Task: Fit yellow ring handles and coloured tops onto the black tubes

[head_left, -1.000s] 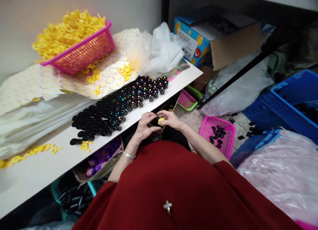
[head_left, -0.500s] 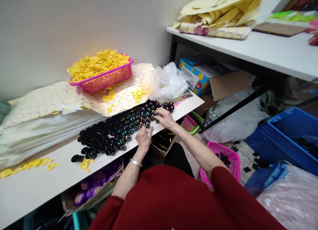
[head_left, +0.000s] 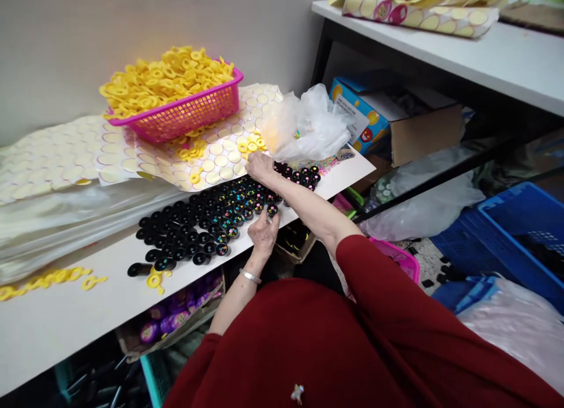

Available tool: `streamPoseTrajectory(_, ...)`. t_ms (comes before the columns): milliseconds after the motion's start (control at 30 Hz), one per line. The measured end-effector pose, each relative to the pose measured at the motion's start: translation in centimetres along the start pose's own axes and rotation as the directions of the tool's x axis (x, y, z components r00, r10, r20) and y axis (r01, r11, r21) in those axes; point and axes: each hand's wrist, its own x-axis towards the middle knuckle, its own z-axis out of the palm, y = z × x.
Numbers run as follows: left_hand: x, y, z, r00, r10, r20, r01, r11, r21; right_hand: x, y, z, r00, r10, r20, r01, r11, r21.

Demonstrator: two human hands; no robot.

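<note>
Rows of small black caps (head_left: 194, 226), many with coloured dots on top, stand on the white table (head_left: 66, 320). My left hand (head_left: 263, 233) is at the table's front edge, fingers pinched on a black cap (head_left: 272, 210) in the front row. My right hand (head_left: 259, 164) reaches across the caps to the far side. Its fingers curl down beside a few loose yellow rings (head_left: 251, 144) on a sheet of round stickers (head_left: 211, 164). What the right fingers hold is hidden.
A pink basket (head_left: 194, 111) heaped with yellow rings sits at the back by the wall. A crumpled clear bag (head_left: 308, 129) lies right of the sheet. To the right are a blue carton (head_left: 356, 111), a shelf (head_left: 462, 58), a blue crate (head_left: 520, 220) and a pink floor tray (head_left: 399, 260).
Both hands rose from my lap to the table. The right hand then moved from the front caps back to the yellow rings, and the left went to a front-row cap.
</note>
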Motion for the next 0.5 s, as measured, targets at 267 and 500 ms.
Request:
streamPoseTrajectory(267, -0.5, -0.6, 0.3, 0.996, 0.08, -0.039, -0.083, 0.994, -0.074, -1.9, 1.8, -2.3, 0.997, -0.059, -0.053, 0.073, 0.943, 0.326)
streamPoseTrajectory(500, -0.7, -1.4, -1.2, 1.0, -0.024, 0.012, 0.027, 0.831, -0.556, -12.1, 6.1, -1.0, 0.997, -0.062, 0.051, -0.03, 0.299, 0.954)
